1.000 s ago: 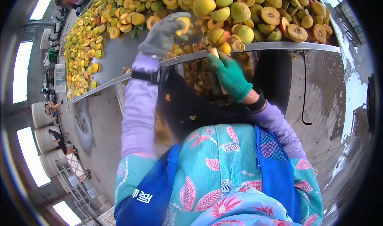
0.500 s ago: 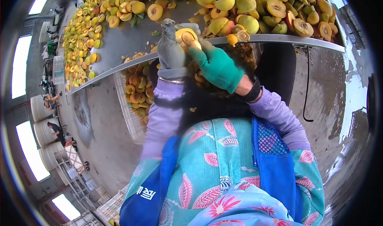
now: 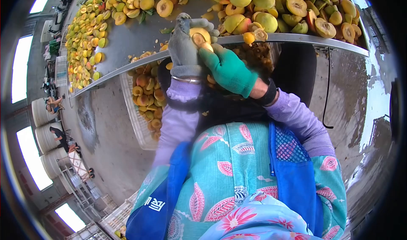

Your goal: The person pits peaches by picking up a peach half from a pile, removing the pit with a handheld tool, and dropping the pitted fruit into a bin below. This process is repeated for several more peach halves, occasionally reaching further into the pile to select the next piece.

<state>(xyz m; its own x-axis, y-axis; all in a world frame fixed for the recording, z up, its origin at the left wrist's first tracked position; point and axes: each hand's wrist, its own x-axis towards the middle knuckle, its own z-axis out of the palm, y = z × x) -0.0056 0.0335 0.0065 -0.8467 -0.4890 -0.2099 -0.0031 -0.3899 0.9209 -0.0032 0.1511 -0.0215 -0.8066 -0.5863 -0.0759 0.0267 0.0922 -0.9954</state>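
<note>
My left hand (image 3: 183, 49), in a grey glove, is wrapped round a yellow peach half (image 3: 202, 33) just above the metal table's front edge. The peach's cut side and brown hollow face my right hand. My right hand (image 3: 234, 72), in a green glove, is closed with thumb and fingers against the lower side of that peach. Whether it grips a small tool is hidden by the glove and the fruit. Beyond both hands, cut peaches (image 3: 263, 11) lie heaped on the table. A small orange piece (image 3: 248, 38) sits on the rim.
The metal table (image 3: 127, 41) curves across in front of me, with more halves (image 3: 87, 49) along its left. Below its edge stands a white crate (image 3: 137, 121) of peach pieces. A dark cord (image 3: 327, 91) hangs at right. Other people (image 3: 59, 138) are far left.
My left hand has tilted a little, and its fingers now show further round the peach half. My right hand stays against the fruit, almost in the same place.
</note>
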